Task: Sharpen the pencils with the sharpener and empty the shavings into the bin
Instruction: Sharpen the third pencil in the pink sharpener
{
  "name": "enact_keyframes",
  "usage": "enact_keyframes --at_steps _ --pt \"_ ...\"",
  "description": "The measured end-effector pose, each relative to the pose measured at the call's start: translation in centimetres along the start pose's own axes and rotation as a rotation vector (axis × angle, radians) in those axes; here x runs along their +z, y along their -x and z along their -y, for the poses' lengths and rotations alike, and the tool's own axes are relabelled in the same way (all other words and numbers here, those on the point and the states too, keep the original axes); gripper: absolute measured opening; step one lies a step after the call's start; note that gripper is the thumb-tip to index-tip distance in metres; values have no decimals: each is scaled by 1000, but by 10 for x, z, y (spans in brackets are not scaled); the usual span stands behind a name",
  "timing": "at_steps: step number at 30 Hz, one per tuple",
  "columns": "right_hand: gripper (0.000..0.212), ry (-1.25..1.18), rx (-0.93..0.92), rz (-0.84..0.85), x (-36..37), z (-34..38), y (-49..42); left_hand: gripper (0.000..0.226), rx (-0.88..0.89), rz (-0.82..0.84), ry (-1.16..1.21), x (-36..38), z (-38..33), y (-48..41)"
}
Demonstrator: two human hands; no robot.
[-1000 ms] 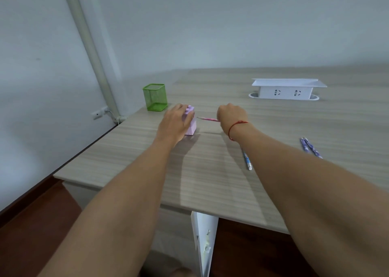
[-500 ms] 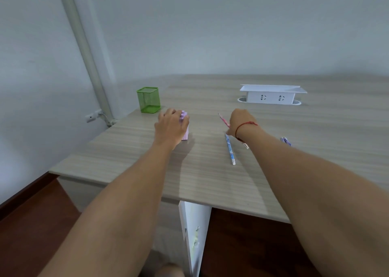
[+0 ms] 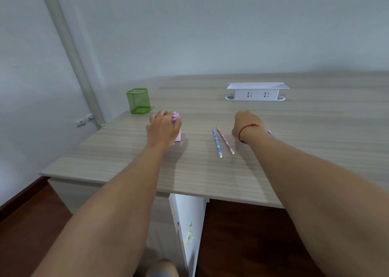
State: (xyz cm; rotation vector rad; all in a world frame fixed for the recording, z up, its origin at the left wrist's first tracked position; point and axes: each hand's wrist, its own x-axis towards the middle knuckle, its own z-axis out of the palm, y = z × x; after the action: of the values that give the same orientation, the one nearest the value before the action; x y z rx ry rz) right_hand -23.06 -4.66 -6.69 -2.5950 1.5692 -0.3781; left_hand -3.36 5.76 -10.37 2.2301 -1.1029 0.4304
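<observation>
the green mesh bin (image 3: 138, 101) is standing at the far left of the desk (image 3: 315, 142); the left hand (image 3: 163, 129) is still gripping the pink sharpener (image 3: 175, 117) from above; the pink pencil (image 3: 225, 141), in the sharpener a second ago, is now lying just beside the blue pencil (image 3: 217, 143), so it is likely done; the right hand (image 3: 246, 125), knuckles up, is reaching toward the purple pencils (image 3: 269, 132); i cannot tell whether it is grasping one.

Matt wood-grain table (image 3: 315, 125), wire-mesh bin (image 3: 138, 101)
</observation>
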Motion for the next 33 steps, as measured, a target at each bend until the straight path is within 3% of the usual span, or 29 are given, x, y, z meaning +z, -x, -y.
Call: enact_keyframes --at_steps 7,11,13,17,20,26,33 --pt "37 152 159 103 -19 -43 15 36 23 -16 19 1 -1 4" --pt "7 148 215 271 -22 -53 20 36 43 -36 32 4 1 6" --pt "6 168 224 291 -25 -53 22 35 33 -45 36 4 -1 8" --pt "9 82 194 243 -19 -51 25 36 13 -36 26 3 -4 11" --pt "27 -62 210 206 -10 -48 21 38 15 -16 26 2 -5 11" --pt "24 -385 38 139 -13 -10 4 42 18 -22 139 1 5 8" --pt "26 -343 -188 83 1 33 1 39 28 -36 229 5 13 2"
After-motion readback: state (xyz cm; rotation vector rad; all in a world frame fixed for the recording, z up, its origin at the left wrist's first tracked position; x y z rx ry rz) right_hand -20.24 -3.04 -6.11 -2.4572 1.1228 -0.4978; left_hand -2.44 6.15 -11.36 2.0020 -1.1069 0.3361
